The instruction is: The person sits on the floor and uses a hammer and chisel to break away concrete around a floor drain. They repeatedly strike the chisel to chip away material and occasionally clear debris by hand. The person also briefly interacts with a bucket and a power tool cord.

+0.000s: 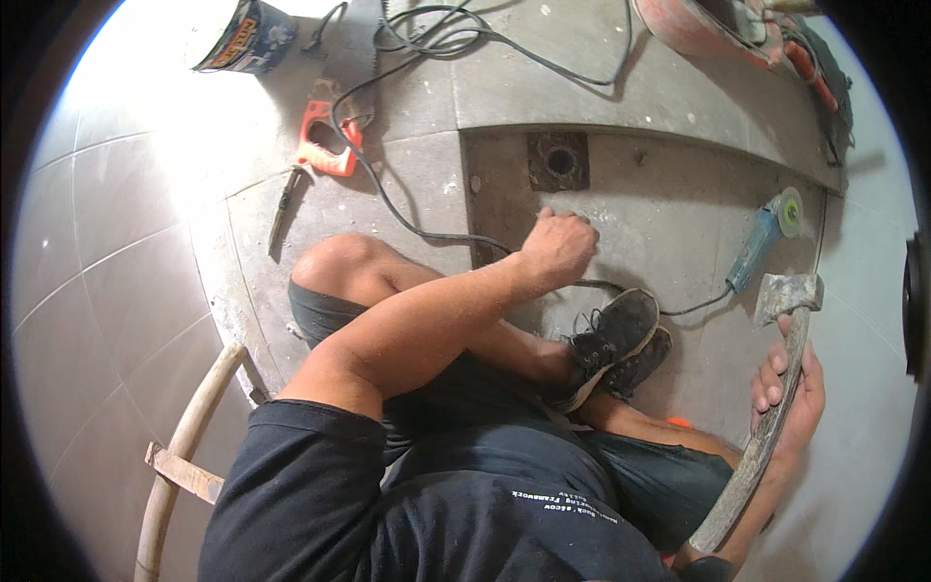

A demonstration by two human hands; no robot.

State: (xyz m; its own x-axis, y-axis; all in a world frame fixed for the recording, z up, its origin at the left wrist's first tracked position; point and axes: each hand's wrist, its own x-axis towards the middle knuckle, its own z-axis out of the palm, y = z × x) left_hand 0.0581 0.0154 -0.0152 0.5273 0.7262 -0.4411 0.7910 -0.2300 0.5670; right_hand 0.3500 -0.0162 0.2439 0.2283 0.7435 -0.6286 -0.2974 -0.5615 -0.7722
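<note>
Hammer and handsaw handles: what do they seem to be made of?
Hammer handle: probably bare wood, worn and matte, judging by its rough, streaked brown-grey surface. 
Handsaw handle: likely moulded plastic, fairly smooth, from its bright orange colour; painted metal remains possible.

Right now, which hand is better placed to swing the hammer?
Probably your right hand: it holds the wooden-handled hammer, head upward. Your left hand is farther away, near the round floor hole.

Short lines of small white lettering (565, 506) run upside down across the front of a black shirt (465, 529); bold orange-yellow lettering (239, 37) marks a dark bucket (274, 37) at upper left.
</note>
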